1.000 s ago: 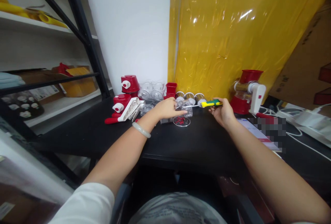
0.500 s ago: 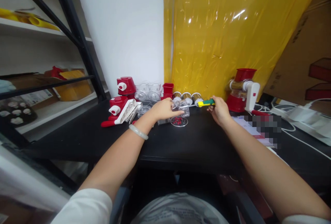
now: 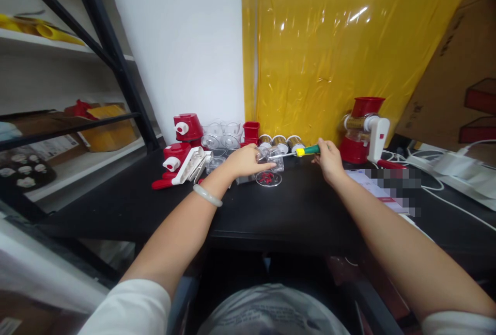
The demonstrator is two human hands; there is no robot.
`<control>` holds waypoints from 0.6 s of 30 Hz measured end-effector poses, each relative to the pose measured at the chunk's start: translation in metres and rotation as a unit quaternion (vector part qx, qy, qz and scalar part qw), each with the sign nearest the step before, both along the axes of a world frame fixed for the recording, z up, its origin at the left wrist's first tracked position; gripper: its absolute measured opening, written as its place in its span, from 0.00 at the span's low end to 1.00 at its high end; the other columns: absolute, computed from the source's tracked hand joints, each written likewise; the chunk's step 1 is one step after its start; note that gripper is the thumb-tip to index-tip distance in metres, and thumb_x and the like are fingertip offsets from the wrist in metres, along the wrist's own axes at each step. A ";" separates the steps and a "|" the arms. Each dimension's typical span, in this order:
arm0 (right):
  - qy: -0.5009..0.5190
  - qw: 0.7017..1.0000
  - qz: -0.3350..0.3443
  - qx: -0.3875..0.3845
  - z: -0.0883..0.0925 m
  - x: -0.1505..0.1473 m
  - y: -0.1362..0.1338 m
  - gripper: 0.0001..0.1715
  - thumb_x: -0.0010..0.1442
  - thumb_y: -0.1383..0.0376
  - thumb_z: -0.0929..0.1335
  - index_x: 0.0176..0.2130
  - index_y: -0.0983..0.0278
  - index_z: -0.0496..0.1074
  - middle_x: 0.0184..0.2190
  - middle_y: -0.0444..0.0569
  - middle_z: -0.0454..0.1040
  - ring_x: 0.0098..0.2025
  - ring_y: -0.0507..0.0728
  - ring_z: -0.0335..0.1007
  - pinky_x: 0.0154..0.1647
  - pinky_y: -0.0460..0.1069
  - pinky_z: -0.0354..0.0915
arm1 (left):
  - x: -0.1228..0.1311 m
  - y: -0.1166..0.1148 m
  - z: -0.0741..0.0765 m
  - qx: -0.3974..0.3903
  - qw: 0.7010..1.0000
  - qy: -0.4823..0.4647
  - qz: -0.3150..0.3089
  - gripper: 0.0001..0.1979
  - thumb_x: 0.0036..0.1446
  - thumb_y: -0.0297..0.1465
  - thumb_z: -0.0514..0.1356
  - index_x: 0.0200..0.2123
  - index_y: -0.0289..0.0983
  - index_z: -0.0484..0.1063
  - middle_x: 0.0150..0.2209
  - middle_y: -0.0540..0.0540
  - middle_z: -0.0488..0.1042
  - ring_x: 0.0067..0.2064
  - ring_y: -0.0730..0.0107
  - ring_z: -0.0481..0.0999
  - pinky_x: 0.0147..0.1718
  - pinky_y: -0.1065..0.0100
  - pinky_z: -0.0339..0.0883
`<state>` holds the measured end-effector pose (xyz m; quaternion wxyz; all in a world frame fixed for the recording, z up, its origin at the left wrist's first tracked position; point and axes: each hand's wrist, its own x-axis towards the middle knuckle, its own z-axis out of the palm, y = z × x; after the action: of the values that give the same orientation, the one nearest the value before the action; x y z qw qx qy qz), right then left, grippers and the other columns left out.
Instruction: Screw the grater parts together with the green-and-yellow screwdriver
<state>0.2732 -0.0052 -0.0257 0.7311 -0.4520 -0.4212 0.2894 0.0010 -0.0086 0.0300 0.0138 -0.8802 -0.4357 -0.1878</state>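
My left hand (image 3: pixel 245 161) is closed around a clear plastic part (image 3: pixel 272 165) with a round base and red pieces inside, resting on the black table (image 3: pixel 279 211). My right hand (image 3: pixel 327 158) grips a screwdriver (image 3: pixel 307 150) with a green and yellow handle. Its metal shaft points left into the clear part. A pale bangle sits on my left wrist.
Red and white housings (image 3: pixel 182 159), clear cups (image 3: pixel 221 138), a small red cup (image 3: pixel 251 131) and three metal drums (image 3: pixel 280 142) lie behind my hands. An assembled red and white grinder (image 3: pixel 365 131) stands right, near papers (image 3: pixel 377 191), cables and cardboard. A black shelf frame (image 3: pixel 112 61) rises left.
Both hands stay on the clear part and the screwdriver. The right hand has shifted slightly, and the view has drifted a little.
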 end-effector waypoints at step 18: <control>0.104 0.991 0.085 0.030 0.004 -0.002 -0.001 0.26 0.59 0.41 0.65 0.29 0.59 0.65 0.17 0.39 0.61 0.15 0.49 0.56 0.16 0.46 0.60 | 0.001 0.001 -0.001 0.005 1.000 -0.006 -0.001 0.31 0.55 0.60 0.57 0.21 0.37 0.69 0.34 0.42 0.70 0.29 0.67 0.69 0.30 0.62 0.62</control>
<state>0.2716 -0.0060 -0.0218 0.7567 -0.3601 -0.3886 0.3831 0.0016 -0.0076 0.0293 0.0155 -0.8794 -0.4341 -0.1949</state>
